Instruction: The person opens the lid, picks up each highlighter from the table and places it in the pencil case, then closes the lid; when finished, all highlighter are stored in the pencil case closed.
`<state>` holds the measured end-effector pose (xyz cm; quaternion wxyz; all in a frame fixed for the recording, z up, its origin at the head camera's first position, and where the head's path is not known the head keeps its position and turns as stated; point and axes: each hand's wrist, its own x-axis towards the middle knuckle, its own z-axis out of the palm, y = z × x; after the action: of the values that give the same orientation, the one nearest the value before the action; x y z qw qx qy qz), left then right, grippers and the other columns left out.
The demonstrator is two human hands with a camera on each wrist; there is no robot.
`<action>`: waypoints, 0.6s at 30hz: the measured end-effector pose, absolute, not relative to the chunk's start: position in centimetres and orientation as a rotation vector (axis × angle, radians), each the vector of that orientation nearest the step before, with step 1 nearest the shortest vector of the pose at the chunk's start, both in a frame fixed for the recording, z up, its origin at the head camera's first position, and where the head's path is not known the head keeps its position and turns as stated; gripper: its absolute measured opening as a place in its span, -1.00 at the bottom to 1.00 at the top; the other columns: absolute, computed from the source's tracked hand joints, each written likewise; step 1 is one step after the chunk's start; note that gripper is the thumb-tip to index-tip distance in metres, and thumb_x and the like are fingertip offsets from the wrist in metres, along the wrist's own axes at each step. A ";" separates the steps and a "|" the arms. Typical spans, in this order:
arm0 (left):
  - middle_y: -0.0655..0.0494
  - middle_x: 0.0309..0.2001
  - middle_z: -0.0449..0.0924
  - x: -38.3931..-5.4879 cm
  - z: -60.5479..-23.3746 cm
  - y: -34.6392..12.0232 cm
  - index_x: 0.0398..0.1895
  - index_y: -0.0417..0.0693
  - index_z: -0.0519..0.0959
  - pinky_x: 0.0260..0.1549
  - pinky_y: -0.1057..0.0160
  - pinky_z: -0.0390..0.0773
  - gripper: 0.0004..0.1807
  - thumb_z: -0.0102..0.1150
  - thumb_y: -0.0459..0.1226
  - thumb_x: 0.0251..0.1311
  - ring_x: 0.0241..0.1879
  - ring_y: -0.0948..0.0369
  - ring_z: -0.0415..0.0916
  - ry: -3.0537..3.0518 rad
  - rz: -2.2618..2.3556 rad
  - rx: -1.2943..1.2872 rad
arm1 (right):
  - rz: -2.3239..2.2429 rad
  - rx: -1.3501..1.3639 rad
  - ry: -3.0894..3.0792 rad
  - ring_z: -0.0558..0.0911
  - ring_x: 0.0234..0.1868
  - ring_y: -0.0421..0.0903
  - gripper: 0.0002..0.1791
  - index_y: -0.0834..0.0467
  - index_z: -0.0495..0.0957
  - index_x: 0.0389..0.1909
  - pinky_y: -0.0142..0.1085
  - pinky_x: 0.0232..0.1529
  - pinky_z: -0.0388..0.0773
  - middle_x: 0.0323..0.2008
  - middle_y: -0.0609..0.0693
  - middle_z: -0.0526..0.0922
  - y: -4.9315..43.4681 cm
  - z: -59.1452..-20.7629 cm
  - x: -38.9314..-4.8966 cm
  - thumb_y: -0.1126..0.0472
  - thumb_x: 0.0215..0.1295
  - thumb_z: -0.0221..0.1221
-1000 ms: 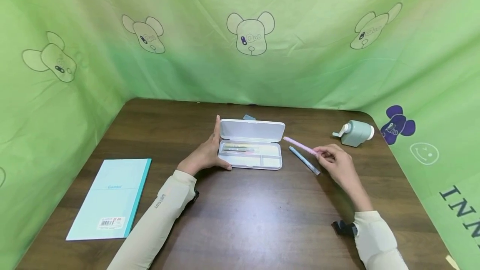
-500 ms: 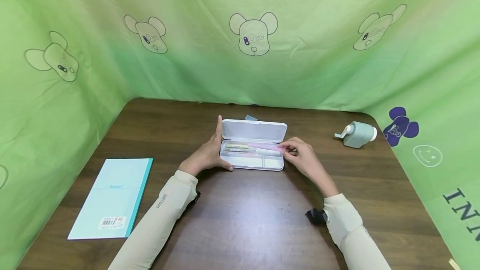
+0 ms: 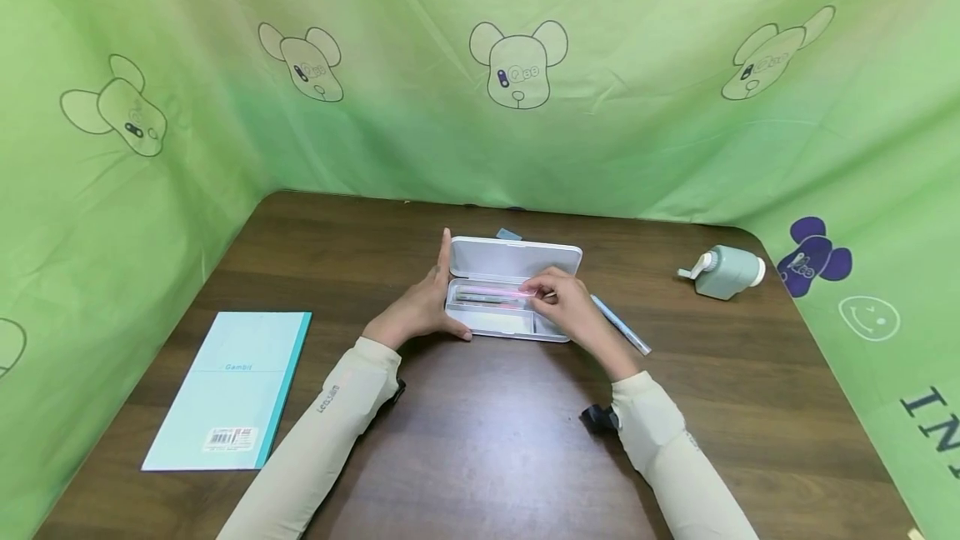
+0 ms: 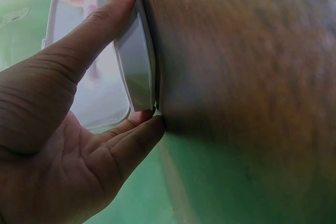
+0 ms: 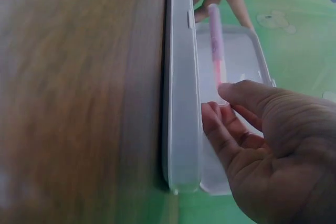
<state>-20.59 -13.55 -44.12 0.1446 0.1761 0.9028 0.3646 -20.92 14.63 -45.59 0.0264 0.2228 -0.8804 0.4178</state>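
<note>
A white pencil case (image 3: 495, 323) lies with its lid raised at the table's middle. My left hand (image 3: 416, 307) holds its left end, the thumb on the front edge and the other fingers around the end and behind. Over the case's back compartment, my right hand (image 3: 570, 307) pinches one end of a pink pen (image 5: 216, 38) between thumb and fingers. Other slim pens (image 3: 483, 299) lie in the left of that compartment, partly covered by the pink one. To the right of the case, a blue pen (image 3: 622, 326) rests on the table.
A light blue notebook (image 3: 232, 390) lies at the left of the table (image 3: 465, 448). A grey-green bottle (image 3: 727, 273) with a white spout lies at the far right. Behind the lid a small blue piece (image 3: 508, 234) shows. Green cloth (image 3: 405, 148) hangs around the table.
My right hand has carried the pink pen leftward from beside the blue pen to inside the case. My left hand has stayed on the case's left end.
</note>
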 end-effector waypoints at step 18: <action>-0.29 0.75 -0.42 -20.6 -43.9 -13.3 0.63 0.20 -0.86 0.49 -0.26 0.30 0.87 0.82 -0.16 -0.04 0.62 -0.34 0.06 2.590 1.045 0.479 | 1.022 0.408 -2.792 0.72 -0.19 0.02 -0.74 0.38 0.75 0.05 -0.35 -0.13 0.67 -0.16 0.16 0.71 24.2 -44.3 -16.6 0.43 0.37 0.42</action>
<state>-20.58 -13.26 -43.87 0.1534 0.1670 0.9032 0.3643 -16.58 24.17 -44.27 0.0702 0.1357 -0.9280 0.3398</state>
